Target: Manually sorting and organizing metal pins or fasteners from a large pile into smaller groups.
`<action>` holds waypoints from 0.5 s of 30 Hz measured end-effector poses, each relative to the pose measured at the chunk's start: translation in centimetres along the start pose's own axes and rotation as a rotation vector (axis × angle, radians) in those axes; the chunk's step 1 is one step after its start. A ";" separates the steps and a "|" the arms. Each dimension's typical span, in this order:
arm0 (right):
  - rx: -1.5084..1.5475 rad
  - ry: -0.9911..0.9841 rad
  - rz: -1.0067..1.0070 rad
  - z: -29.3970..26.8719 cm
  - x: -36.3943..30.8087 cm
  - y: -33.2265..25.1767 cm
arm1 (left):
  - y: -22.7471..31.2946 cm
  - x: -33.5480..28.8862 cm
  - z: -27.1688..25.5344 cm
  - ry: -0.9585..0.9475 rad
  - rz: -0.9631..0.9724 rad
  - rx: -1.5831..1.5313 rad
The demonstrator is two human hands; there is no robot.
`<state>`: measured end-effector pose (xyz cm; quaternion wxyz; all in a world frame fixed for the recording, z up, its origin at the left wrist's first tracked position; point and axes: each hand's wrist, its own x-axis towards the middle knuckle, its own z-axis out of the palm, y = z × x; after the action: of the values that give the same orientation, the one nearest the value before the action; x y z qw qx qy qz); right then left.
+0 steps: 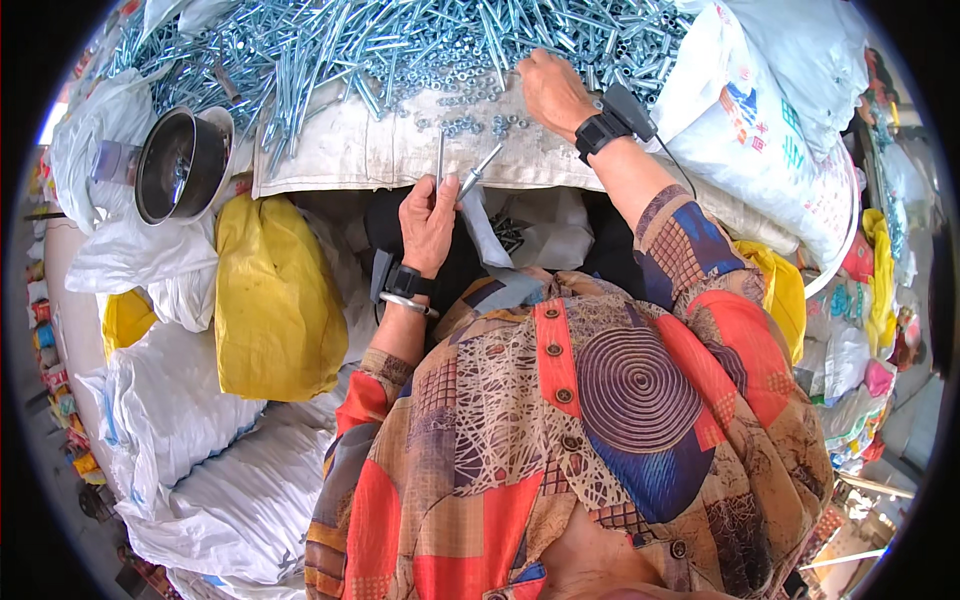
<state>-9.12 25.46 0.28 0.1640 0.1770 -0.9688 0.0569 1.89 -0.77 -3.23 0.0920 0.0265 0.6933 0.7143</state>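
My left hand [428,228] is pinched around two slim silvery bolts, their shanks sticking up past the fingertips. One bolt [440,155] stands nearly straight; the other bolt [483,170] leans right and carries a wider collar. At the front of a heap of bluish metal bolts [400,45], my right hand [553,95] reaches in with its fingers curled downward. Whatever those fingertips hold is hidden. Small nuts [462,126] lie scattered left of that hand on a pale cloth sheet [350,145].
A dark round pan [170,165] with a few metal pieces stands left of the heap. White woven sacks [740,110] rise at the right. A yellow sack [275,300] hangs at the front left, with more white sacks [240,480] below. Under the cloth edge sits a whitish bag [555,235].
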 end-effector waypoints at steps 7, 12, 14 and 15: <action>0.003 0.061 0.085 -0.7 -0.4 -0.6 | 0.4 0.0 0.1 0.003 -0.003 0.034; 0.217 -0.036 -0.002 -2.5 -1.2 -1.8 | 0.4 0.0 -0.2 -0.002 -0.009 0.041; 0.275 -0.024 -0.021 -2.4 -1.4 -1.5 | 0.6 -0.1 0.0 -0.004 0.002 0.051; 0.337 -0.010 -0.045 -2.5 -1.3 -1.6 | 0.7 -0.1 -0.1 0.000 0.014 0.064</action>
<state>-6.64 24.84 2.22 0.1284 0.2238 -0.9422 0.2139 1.91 -0.87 -2.50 0.0863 0.0344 0.7155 0.6924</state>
